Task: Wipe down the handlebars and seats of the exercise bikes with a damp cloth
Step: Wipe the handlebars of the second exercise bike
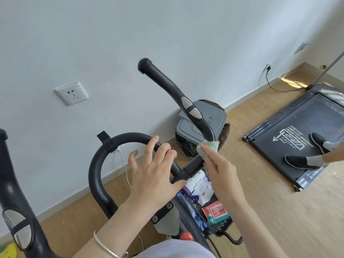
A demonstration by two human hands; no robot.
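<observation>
White wall and wood floor frame an exercise bike's black handlebars (178, 94). Right hand (219, 168) pinches a pale green cloth (208, 148) against the right grip's base, mid-wipe; left hand (154, 168) rests open-fingered on the curved bar. Next probably comes stroking upward; the seat is out of view.

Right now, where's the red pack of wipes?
In the head view, lower right of centre: the red pack of wipes lies in the bike's black perforated tray, under the right hand holding the cloth.
</observation>
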